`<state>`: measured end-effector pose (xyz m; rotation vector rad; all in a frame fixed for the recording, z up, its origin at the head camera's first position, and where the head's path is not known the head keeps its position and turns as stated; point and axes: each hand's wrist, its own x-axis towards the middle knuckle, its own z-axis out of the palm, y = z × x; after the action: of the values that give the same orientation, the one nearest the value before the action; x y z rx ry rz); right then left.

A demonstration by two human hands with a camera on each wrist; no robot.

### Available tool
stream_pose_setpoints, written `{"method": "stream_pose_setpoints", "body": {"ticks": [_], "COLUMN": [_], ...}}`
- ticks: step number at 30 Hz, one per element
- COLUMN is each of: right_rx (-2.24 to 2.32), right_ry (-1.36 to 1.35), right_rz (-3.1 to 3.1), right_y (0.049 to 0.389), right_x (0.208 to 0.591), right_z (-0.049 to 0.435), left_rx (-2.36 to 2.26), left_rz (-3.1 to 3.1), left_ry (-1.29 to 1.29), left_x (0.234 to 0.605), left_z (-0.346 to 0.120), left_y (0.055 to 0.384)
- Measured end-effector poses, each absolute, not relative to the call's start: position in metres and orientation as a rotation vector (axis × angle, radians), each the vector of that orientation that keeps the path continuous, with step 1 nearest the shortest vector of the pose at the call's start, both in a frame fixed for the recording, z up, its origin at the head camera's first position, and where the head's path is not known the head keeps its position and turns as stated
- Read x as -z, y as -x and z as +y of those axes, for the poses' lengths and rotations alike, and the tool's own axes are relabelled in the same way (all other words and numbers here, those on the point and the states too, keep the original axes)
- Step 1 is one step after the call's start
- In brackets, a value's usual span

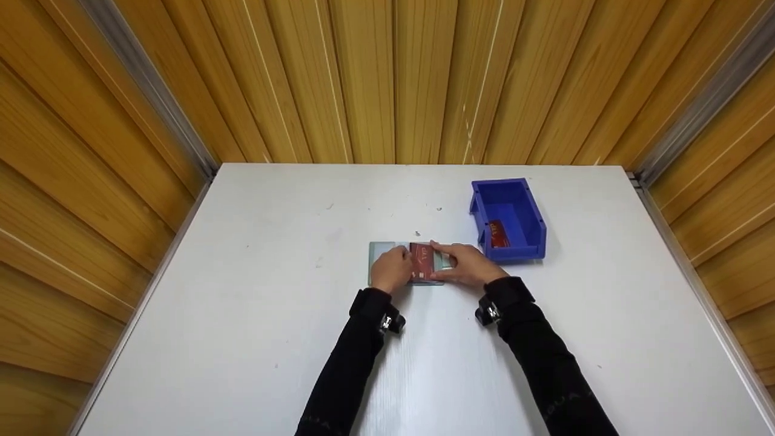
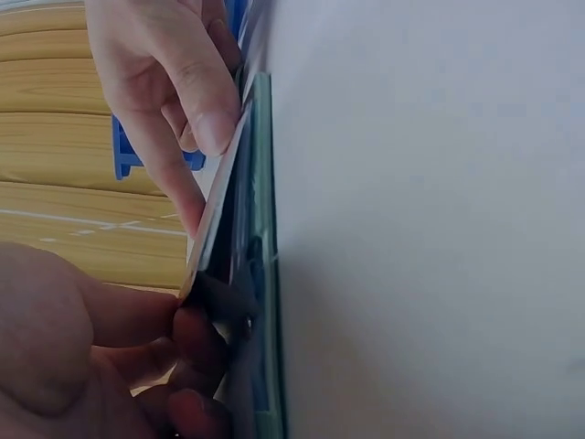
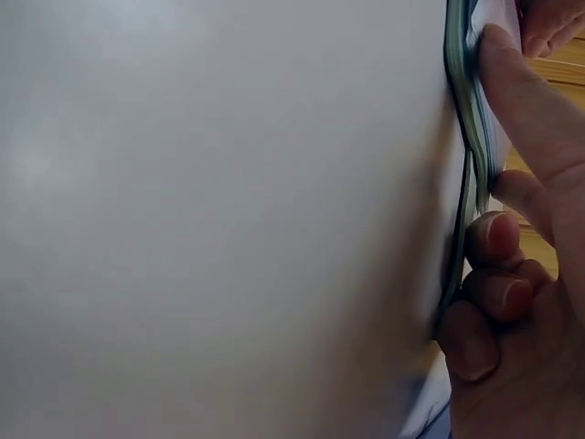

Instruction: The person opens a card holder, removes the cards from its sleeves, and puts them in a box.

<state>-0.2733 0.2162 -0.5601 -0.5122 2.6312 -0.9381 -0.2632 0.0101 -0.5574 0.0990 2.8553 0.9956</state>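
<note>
A red card (image 1: 422, 260) with pale lettering lies over a flat pale-green card holder (image 1: 380, 248) on the white table. My left hand (image 1: 392, 268) pinches the card's left side between thumb and finger. In the left wrist view that side of the card (image 2: 218, 206) is tilted up off the holder (image 2: 265, 183). My right hand (image 1: 469, 264) grips the card's right part, thumb at the near edge and a finger at the far edge. In the right wrist view the other right fingers (image 3: 498, 293) curl beside the holder's edge (image 3: 464, 119).
A blue plastic bin (image 1: 536, 249) stands just beyond my right hand, with another red card (image 1: 498, 234) inside it. The white table (image 1: 272, 315) meets wood-patterned walls (image 1: 363, 85) at the back and both sides. Small bits of debris (image 1: 417, 233) lie behind the holder.
</note>
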Motion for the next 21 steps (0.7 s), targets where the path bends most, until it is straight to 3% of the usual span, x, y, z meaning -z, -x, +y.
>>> {"method": "stream_pose_setpoints", "body": {"ticks": [21], "right_rx": [0.860], "right_ry": [0.523], "right_rz": [2.662], "right_y": [0.2718], "right_x": [0.5591], "right_z": [0.2136], "left_rx": [-0.995], "left_rz": [2.880], "left_ry": [-0.093], "left_x": [0.5608], "left_z": [0.0111], "left_y": [0.2629]}}
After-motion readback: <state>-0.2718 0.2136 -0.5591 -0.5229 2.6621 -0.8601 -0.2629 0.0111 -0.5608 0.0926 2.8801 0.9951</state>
